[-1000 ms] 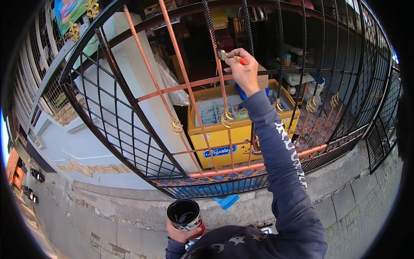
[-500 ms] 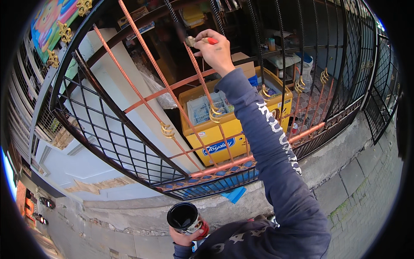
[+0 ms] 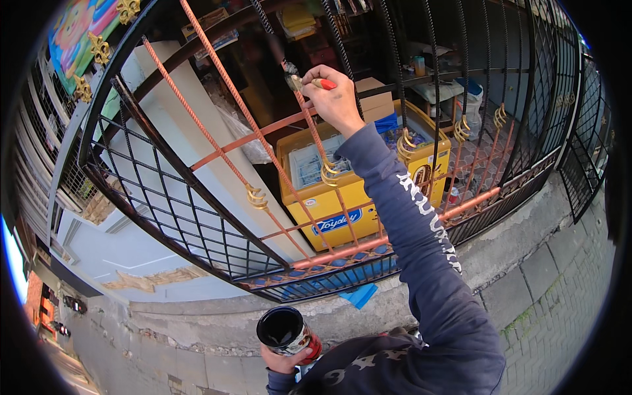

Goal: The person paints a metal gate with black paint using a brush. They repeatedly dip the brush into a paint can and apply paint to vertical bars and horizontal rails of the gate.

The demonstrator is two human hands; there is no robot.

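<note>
My right hand [image 3: 334,100] is closed around a paintbrush [image 3: 323,83] with a red-tipped handle. The dark bristles lie against a twisted metal bar [image 3: 313,130] of the window grille. Above the brush that bar is black; below it the bar is copper-coloured. Low in the view, my left hand [image 3: 284,359] wraps round a can of black paint [image 3: 294,337], held upright with its top uncovered. Gold curved ornaments [image 3: 330,174] sit on several bars. Copper-coloured bars [image 3: 227,72] stand to the left of the brush, black ones [image 3: 431,66] to the right.
Behind the grille stands a yellow chest freezer [image 3: 303,227] with a cardboard box [image 3: 376,104] beside it. A copper-coloured rail [image 3: 342,252] runs along the grille's bottom. A blue scrap [image 3: 359,296] lies on the concrete ledge [image 3: 217,320]. Pavement [image 3: 559,289] stretches right.
My right hand has moved a little down the bar with the paintbrush, and the black stretch reaches lower. My left hand still holds the can in nearly the same place.
</note>
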